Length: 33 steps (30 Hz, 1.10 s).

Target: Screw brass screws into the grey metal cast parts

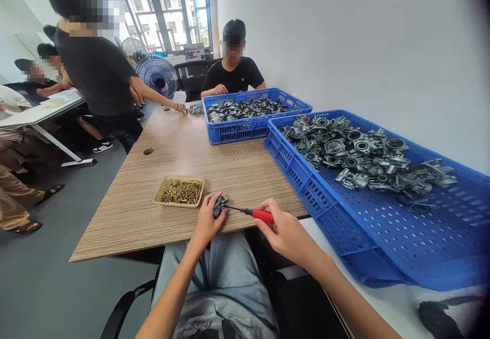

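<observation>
My left hand [209, 220] is closed around a small grey metal casting [219, 207], which looks like a carburetor body, at the table's near edge. My right hand [281, 229] grips the red handle of a screwdriver [264, 216]. Its dark shaft points left, and the tip reaches the casting; whether it sits in a screw is too small to tell. Just left of the casting stands a shallow beige tray [156, 196] full of small brass-coloured parts [182, 192]. Fingers hide much of the casting.
A large blue crate [306, 196] at right holds a heap of similar metal castings [350, 145]. Behind it, another blue crate [237, 134] is filled with parts. A person [234, 76] sits across the wooden table [126, 211]; another person [95, 73] stands left, reaching over it.
</observation>
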Tool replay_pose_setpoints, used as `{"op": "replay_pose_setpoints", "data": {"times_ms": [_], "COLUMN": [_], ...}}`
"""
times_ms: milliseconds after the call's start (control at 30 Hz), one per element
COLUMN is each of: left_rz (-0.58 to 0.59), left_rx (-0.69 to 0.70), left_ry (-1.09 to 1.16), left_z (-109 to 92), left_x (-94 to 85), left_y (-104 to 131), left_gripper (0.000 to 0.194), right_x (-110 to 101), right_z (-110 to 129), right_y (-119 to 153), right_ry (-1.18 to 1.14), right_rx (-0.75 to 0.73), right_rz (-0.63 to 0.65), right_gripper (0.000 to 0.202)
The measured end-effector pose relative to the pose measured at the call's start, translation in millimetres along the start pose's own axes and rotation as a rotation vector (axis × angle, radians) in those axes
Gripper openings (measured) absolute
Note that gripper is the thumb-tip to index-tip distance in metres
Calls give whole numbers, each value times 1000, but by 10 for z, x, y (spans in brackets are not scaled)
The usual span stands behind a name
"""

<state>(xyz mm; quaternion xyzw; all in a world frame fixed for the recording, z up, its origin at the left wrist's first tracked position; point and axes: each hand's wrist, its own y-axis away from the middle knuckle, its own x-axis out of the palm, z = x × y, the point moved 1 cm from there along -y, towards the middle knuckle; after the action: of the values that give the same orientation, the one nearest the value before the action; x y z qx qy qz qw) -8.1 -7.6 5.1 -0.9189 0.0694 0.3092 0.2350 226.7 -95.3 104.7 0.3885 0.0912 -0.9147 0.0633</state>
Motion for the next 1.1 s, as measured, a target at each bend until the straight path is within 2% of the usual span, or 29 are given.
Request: {"op": "replay_pose_setpoints", "data": {"times_ms": [267, 700, 1100], "left_rz": [-1, -5, 10], "left_rx": [5, -8, -13], "left_ry": [6, 6, 9], "left_z": [-25, -17, -6], "left_x": [-11, -10, 3], "left_y": [-5, -6, 5], "left_gripper": [50, 51, 49], "right_x": [12, 17, -25], "right_z": [-33, -34, -167], "right_y": [-17, -26, -76], "right_ry": [-26, -58, -64], "right_rx": [52, 57, 67], "right_rz": [-18, -4, -33], "right_gripper": [12, 12, 17]}}
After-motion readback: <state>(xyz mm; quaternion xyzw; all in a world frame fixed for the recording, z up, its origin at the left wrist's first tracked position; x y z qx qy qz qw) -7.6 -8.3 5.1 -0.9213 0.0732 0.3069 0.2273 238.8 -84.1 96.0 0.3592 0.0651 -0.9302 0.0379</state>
